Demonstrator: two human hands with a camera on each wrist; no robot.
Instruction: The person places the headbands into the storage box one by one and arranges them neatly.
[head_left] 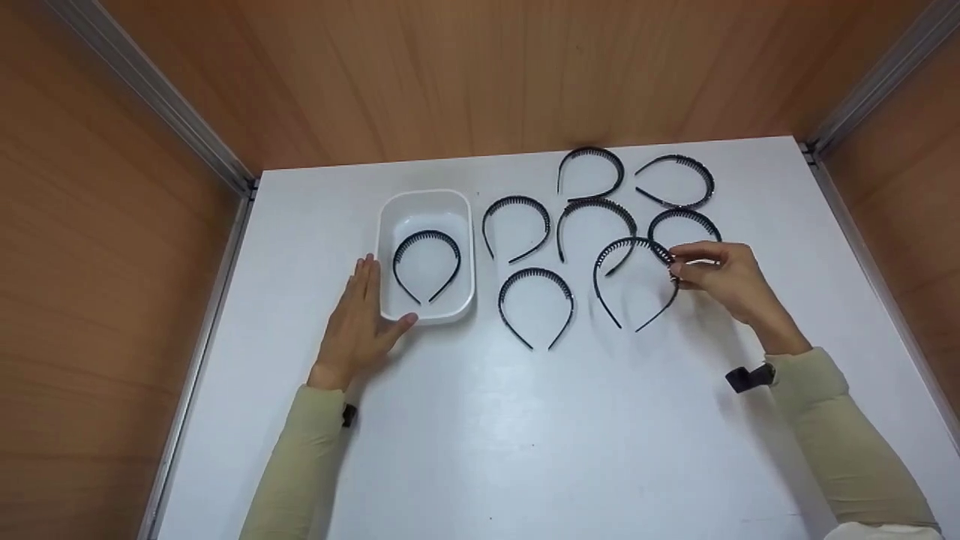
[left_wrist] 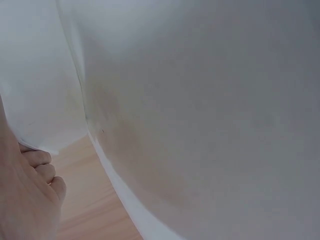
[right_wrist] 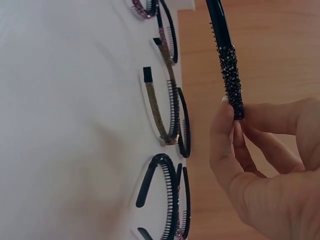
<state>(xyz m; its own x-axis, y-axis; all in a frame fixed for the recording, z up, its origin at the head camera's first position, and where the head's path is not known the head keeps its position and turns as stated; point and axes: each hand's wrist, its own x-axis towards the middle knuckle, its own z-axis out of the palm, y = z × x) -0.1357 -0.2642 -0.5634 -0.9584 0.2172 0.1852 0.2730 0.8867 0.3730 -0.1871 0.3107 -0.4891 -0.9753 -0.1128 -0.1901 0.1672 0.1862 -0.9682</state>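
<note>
My right hand (head_left: 724, 283) pinches a black toothed headband (head_left: 596, 279) by one side, between thumb and fingers, raised over the right part of the table. In the right wrist view dark sparkling stones cover the headband (right_wrist: 230, 75) where the fingertips meet it. Along the left side of a white plastic tray (head_left: 471, 247) rests my left hand (head_left: 351, 334), fingers straight and thumb at the near rim. Inside that tray lies another black headband (head_left: 427, 234), its ends toward me. The left wrist view shows mostly white surface, with the left hand (left_wrist: 30, 200) at its edge.
Several more headbands lie spread on the white table (head_left: 480, 450), among them one nearest me (head_left: 535, 272) and one at the far right (head_left: 709, 180). The right wrist view shows a gold-coated headband (right_wrist: 157, 107). Wooden panels (head_left: 465, 82) enclose the back and sides.
</note>
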